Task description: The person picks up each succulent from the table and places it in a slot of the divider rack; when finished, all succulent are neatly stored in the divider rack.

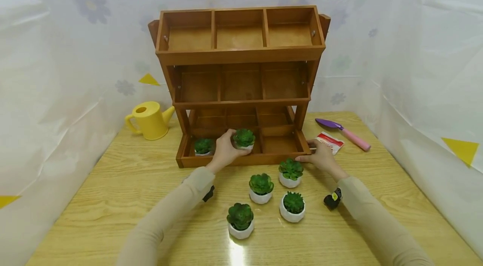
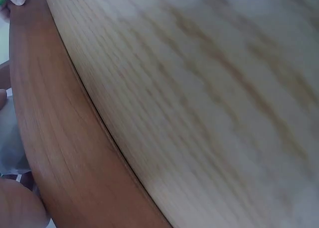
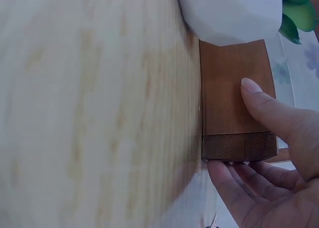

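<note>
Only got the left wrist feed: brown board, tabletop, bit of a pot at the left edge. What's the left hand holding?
Observer: Head view: the left hand holds a green succulent in a white pot at the middle compartment of the lowest tray.

Operator: Right hand doing what?

Observer: The right hand grips the tray's right end; the right wrist view shows its thumb on the front face.

Operator: Plants on the tabletop?

Observer: Four potted succulents stand on the table in front of the tray.
</note>
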The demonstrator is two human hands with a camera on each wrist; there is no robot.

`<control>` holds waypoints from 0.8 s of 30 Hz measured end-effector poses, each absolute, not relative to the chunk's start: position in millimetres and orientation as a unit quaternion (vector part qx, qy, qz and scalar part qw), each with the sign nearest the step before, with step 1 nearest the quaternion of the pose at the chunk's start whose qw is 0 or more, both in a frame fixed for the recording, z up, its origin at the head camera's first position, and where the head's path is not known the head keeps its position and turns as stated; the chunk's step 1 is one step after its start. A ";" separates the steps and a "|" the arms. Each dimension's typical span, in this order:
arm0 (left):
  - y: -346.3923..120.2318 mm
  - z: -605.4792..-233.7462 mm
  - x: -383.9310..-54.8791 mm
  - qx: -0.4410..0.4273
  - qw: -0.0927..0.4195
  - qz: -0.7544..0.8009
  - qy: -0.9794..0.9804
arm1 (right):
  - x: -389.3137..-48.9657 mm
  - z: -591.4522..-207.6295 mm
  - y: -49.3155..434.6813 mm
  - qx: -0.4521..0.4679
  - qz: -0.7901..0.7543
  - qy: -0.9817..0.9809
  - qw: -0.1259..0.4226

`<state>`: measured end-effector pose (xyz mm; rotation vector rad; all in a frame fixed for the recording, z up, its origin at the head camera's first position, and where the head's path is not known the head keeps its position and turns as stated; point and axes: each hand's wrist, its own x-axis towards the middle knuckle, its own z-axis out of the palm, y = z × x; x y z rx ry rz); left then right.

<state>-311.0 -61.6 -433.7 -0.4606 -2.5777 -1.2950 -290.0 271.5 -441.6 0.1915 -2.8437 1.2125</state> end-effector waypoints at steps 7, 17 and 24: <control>-60.7 -433.3 -309.2 -0.137 0.085 -0.447 -0.880 | -289.3 -441.0 269.5 0.063 0.394 -0.917 0.027; -59.8 -431.5 -311.7 -0.129 0.053 -0.423 -0.895 | -291.6 -442.5 269.3 0.060 0.393 -0.917 0.026; -54.8 -423.9 -309.9 -0.107 0.016 -0.396 -0.912 | -291.2 -442.9 270.7 0.063 0.391 -0.918 0.029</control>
